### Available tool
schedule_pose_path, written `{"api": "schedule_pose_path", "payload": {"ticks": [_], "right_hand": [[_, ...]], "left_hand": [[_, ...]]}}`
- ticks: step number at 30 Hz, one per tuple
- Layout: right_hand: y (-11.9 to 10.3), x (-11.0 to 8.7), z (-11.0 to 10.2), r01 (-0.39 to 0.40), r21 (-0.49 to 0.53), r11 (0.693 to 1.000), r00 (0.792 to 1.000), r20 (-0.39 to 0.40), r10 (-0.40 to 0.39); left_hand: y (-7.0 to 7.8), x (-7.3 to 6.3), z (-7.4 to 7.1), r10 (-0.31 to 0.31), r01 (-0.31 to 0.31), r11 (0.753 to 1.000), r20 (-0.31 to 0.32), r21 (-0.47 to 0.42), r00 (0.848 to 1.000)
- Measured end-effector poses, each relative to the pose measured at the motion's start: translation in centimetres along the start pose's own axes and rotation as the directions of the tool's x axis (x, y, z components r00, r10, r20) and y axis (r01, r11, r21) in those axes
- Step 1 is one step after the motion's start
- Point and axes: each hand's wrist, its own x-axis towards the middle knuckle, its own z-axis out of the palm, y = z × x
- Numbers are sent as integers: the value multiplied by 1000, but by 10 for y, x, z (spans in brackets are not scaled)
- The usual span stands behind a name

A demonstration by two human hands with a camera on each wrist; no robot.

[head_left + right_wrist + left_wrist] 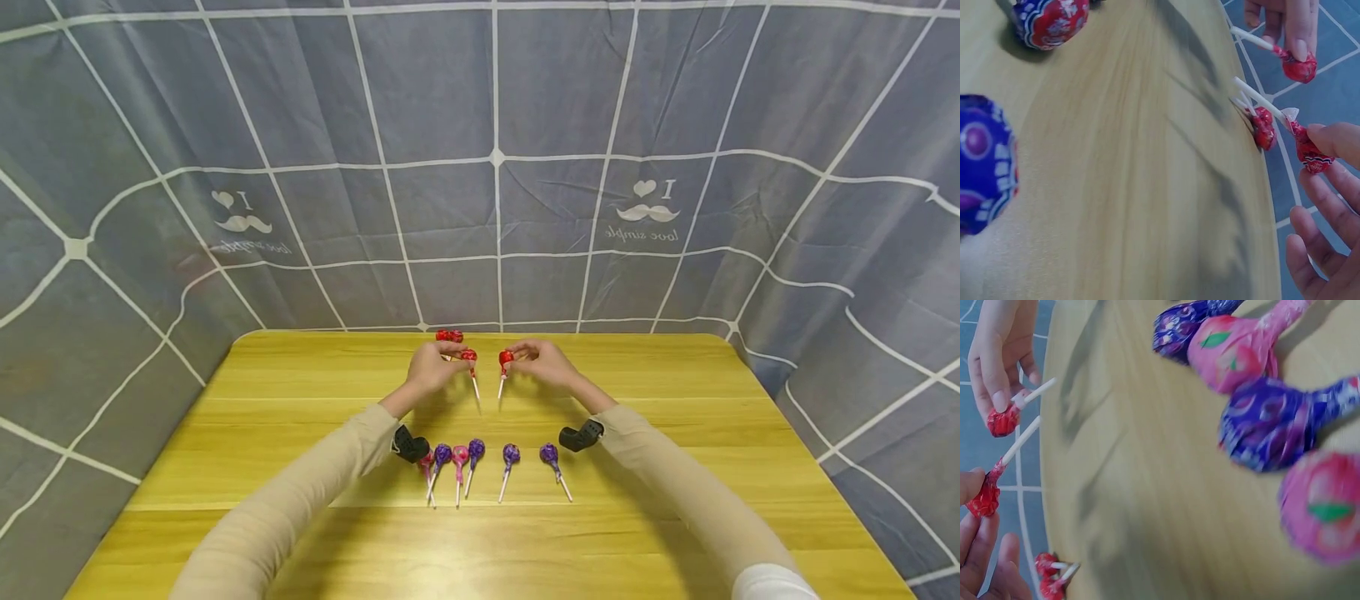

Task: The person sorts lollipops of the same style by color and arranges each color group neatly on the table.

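Note:
My left hand (433,367) pinches a red-wrapped lollipop (469,356) by its head, the white stick slanting down toward me. Across from it, my right hand (546,365) pinches another red lollipop (1310,150) between thumb and fingertips. Both candies are held up over the far part of the table, a small gap between them. Behind my left hand, a pair of red lollipops (450,336) lies at the table's back edge; the left wrist view shows their sticks (1067,572) pointing inward.
Nearer to me on the wooden table (600,550) lies a row of lollipops: purple ones (511,454) and pink ones (460,455), sticks toward me. Two purple ones stand apart on the right. A grey curtain (442,208) with white lines hangs behind the table and along its sides.

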Motion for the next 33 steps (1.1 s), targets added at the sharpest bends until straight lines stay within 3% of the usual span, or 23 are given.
{"api": "schedule_pose_path", "payload": {"ticks": [11, 16, 23, 33], "right_hand": [[-15, 16, -7, 22, -20, 1000, 999, -23, -23], [-24, 24, -11, 21, -7, 1000, 999, -35, -21], [-26, 35, -12, -44, 23, 999, 998, -35, 45], [-16, 50, -16, -69, 20, 997, 992, -101, 70]], "left_hand": [[17, 24, -32, 29, -28, 998, -10, 63, 1000], [25, 36, -39, 20, -18, 997, -26, 77, 999], [24, 47, -25, -71, 73, 994, -18, 78, 997], [15, 66, 6, -83, 84, 996, -30, 43, 996]]}}
